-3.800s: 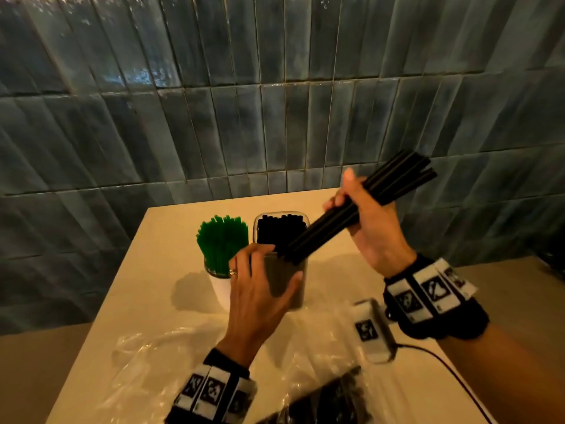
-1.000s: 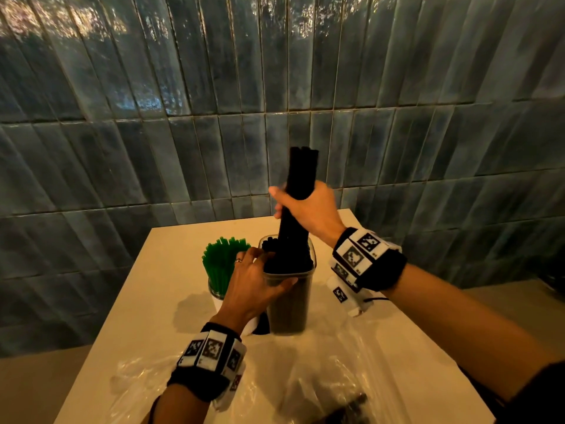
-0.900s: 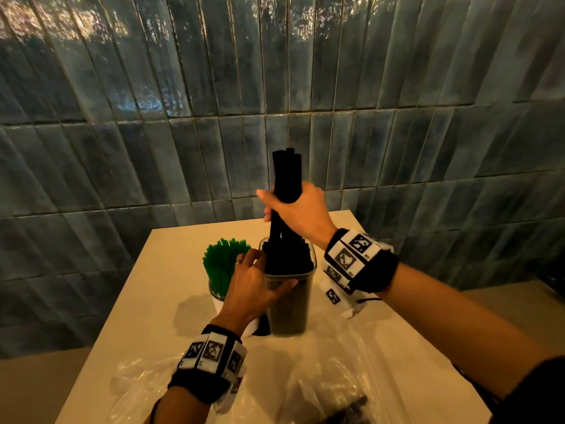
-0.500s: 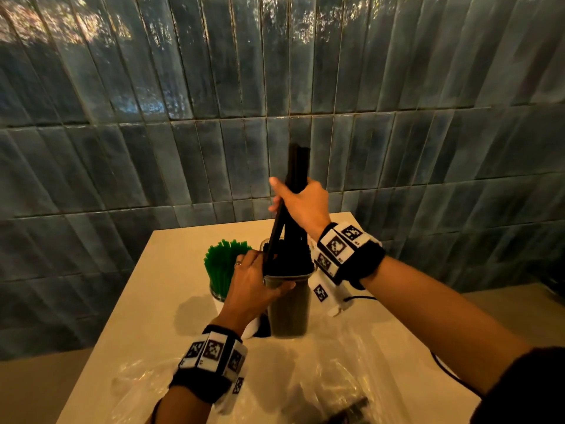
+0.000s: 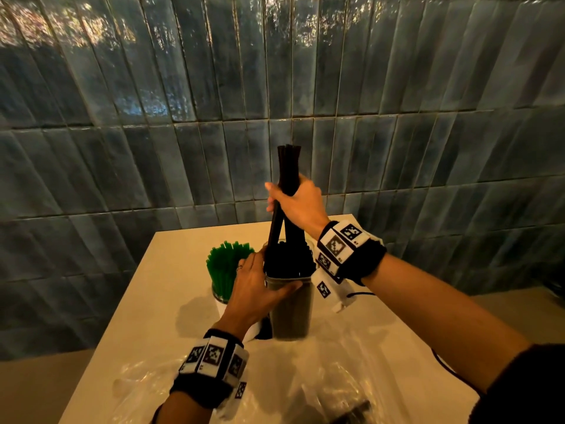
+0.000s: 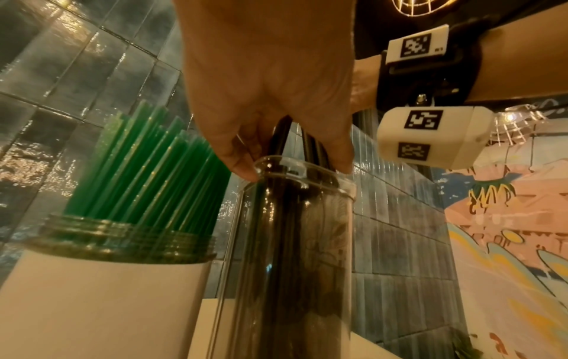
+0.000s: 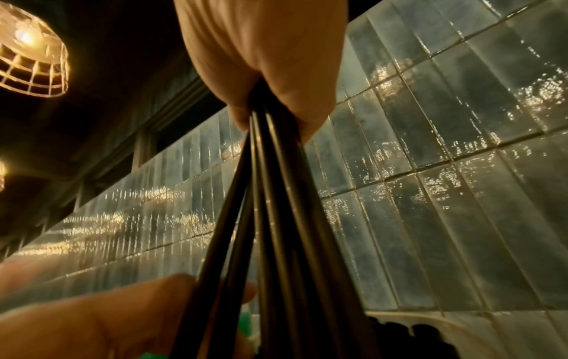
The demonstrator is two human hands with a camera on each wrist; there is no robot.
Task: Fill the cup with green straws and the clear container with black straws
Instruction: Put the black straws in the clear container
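Note:
A clear container (image 5: 292, 313) (image 6: 286, 267) packed with black straws stands mid-table. My left hand (image 5: 260, 289) (image 6: 270, 80) grips its upper rim, thumb across the front. My right hand (image 5: 295, 203) (image 7: 264, 60) grips a bundle of black straws (image 5: 287, 169) (image 7: 270, 218) held upright above the container, their lower ends splayed down into its mouth. Just left of the container stands a white cup (image 6: 101, 303) full of green straws (image 5: 227, 264) (image 6: 147, 175).
The cream table (image 5: 153, 325) butts against a blue tiled wall (image 5: 183, 117). Crumpled clear plastic bags (image 5: 321, 387) lie on its near part, one with dark straws (image 5: 354, 408) inside. A black cable (image 5: 443, 362) trails off the right edge.
My right hand swung the black bundle from slanted to upright over the container and lowered its ends into the mouth. In the last second the bundle loosened and splayed. My left hand stayed on the container.

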